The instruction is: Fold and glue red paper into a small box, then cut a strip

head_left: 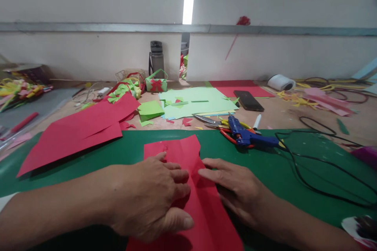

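Observation:
A creased sheet of red paper (196,208) lies on the green mat in front of me, with fold lines running along it and a raised right part. My left hand (150,196) rests palm down on the sheet's left side, fingers stretched out and thumb pointing right. At the sheet's right edge is my right hand (238,188), its fingertips on top of the paper and its thumb partly hidden by the edge, which it pinches. Beyond the right hand lie a blue glue gun (250,137) and scissors with red and yellow handles (228,138).
Larger red sheets (79,133) lie to the left on the green mat (318,160). Behind are pale green sheets (200,102), a phone (249,100), a small green paper basket (156,84) and a grey bottle (157,60). A black cord (300,172) loops at right.

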### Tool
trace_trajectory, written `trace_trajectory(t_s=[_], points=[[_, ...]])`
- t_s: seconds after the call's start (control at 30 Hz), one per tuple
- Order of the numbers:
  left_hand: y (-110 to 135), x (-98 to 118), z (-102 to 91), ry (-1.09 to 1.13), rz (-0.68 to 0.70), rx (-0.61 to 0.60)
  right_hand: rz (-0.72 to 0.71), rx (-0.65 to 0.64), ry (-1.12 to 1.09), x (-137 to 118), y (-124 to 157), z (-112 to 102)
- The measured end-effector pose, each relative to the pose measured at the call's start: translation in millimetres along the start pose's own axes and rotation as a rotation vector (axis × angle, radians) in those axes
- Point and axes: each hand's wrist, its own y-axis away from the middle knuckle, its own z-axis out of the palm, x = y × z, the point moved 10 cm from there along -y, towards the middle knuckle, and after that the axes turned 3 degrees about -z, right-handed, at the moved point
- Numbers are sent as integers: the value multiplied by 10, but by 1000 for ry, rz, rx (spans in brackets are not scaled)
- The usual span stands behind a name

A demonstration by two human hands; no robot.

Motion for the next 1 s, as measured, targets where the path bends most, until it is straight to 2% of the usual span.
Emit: trace_trajectory(t_s=[0.1, 0.23, 0.33, 0.57, 0.83, 1.0], points=[[24, 35, 115, 74, 42, -104, -36, -57, 32, -63, -51, 44], [22, 27, 64, 99, 42, -65, -97, -84, 40, -164, -180, 45], [33, 2, 37, 120, 42, -49, -156, -47, -11, -242, -281, 20], [75, -79, 97, 110, 79, -55, -134, -28, -238, -98, -395, 180], [174, -121, -25, 228, 103, -69, -135, -5, -242, -47, -420, 212], [278, -218, -124, 299, 56, 5, -141, -9, -183, -68, -435, 234]])
